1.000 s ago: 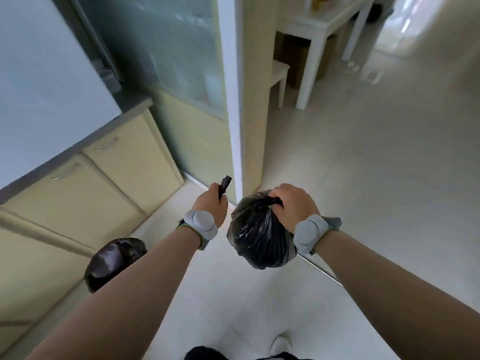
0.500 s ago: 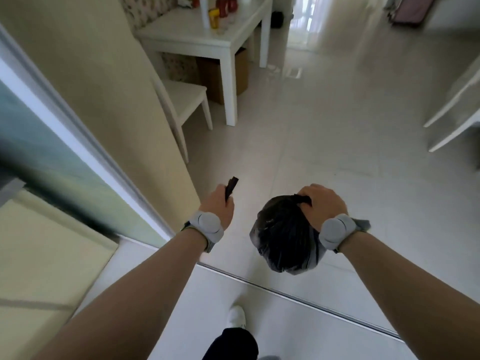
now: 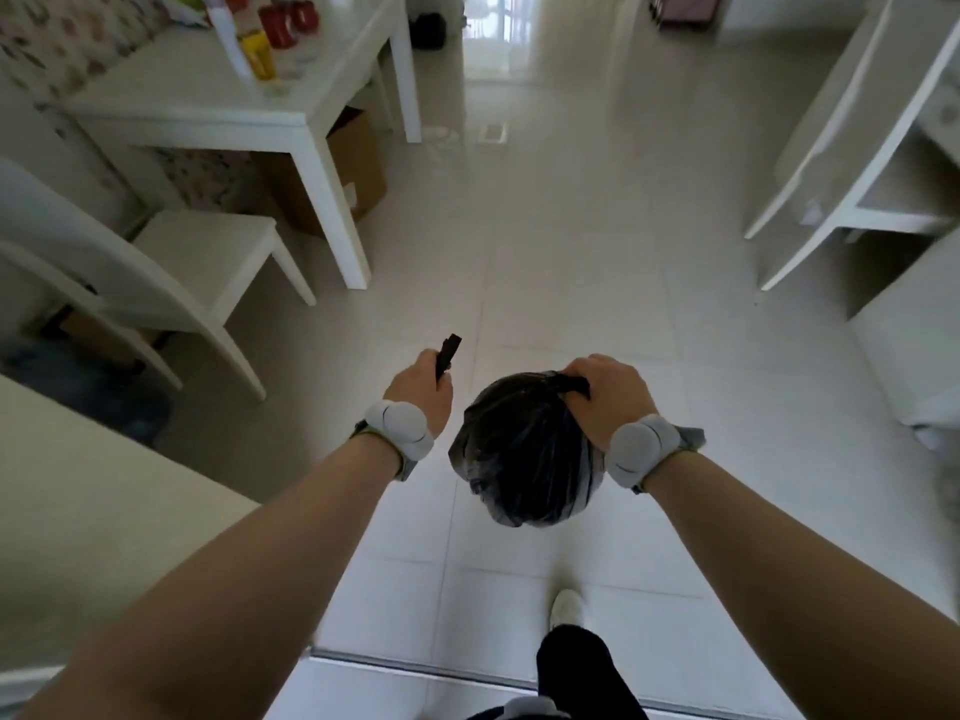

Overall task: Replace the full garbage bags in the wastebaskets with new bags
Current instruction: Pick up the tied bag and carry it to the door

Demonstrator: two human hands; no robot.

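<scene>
A pale glossy tiled floor [image 3: 571,252] is filling the frame, with a white wooden table [image 3: 208,111] sitting at upper left and a white chair [image 3: 208,241] standing below it. At centre, a full black plastic garbage bag [image 3: 524,459] is hanging from the right hand [image 3: 605,394], which is gripping its knotted neck. Beside it, the left hand [image 3: 418,389] is clutching a small black folded strip [image 3: 448,353].

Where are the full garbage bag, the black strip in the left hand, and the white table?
full garbage bag [image 3: 524,454], head view, on its bulging side.
black strip [image 3: 449,349], head view, on its protruding upper end.
white table [image 3: 171,90], head view, on its bare top.
</scene>
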